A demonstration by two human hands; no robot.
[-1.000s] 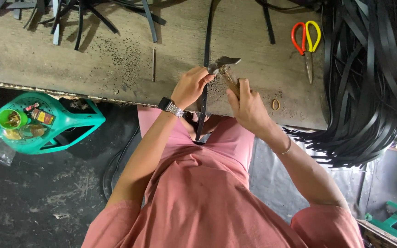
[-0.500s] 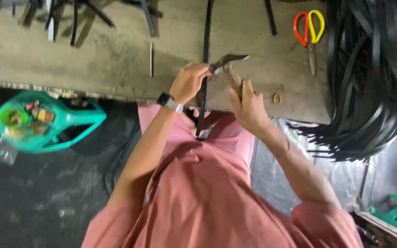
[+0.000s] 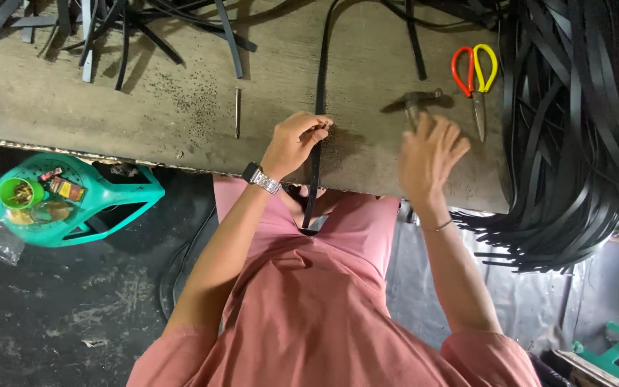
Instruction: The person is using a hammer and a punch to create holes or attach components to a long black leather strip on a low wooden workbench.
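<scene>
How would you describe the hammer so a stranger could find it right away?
On the wooden workbench, look just beyond the open right hand. The hammer lies there, left of the red-and-yellow scissors. It alone has a metal head among black straps.

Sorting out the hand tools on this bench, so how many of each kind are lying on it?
Hammer: 1, under the open right hand
Scissors, red and yellow handles: 1
Thin metal rod: 1
Total: 3
The left hand pinches a black strap, not a tool.
</scene>
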